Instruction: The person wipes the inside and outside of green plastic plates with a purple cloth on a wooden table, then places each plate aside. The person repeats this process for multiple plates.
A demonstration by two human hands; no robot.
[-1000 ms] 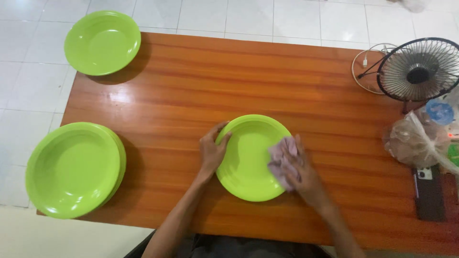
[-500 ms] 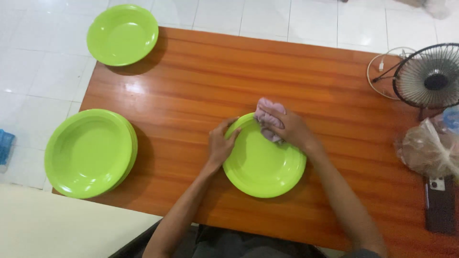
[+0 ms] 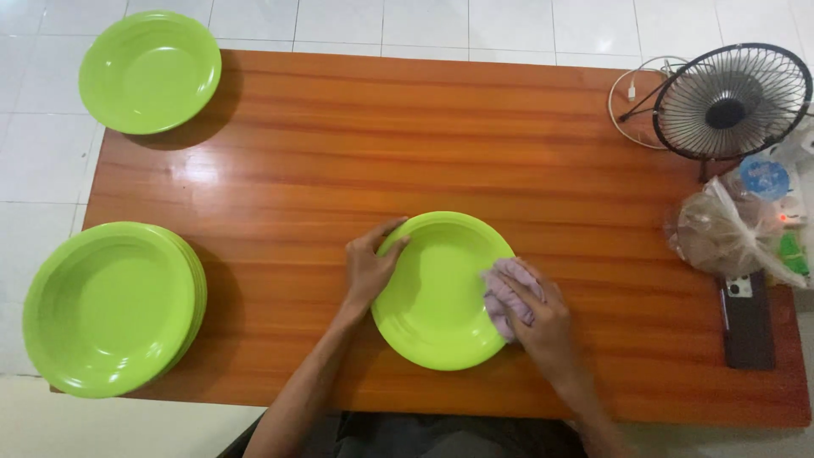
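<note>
Bare table (image 3: 424,127) lies open beyond the plate (image 3: 441,288); the fan (image 3: 731,102) and bag (image 3: 721,237) crowd the right edge.

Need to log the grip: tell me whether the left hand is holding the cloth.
No. The left hand steadies the green plate by its rim, while the right hand presses the pale cloth onto it.

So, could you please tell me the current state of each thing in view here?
Left hand: gripping the plate's left rim.
Right hand: pressing a cloth onto the plate.
Green plate: flat on the table, being wiped.
Cloth: bunched under the fingers.
Plate stack: at the table's left edge, overhanging.
Single plate: far-left corner, overhanging.
Fan: upright; spinning cannot be told.
Plastic bag: knotted shut.
</note>
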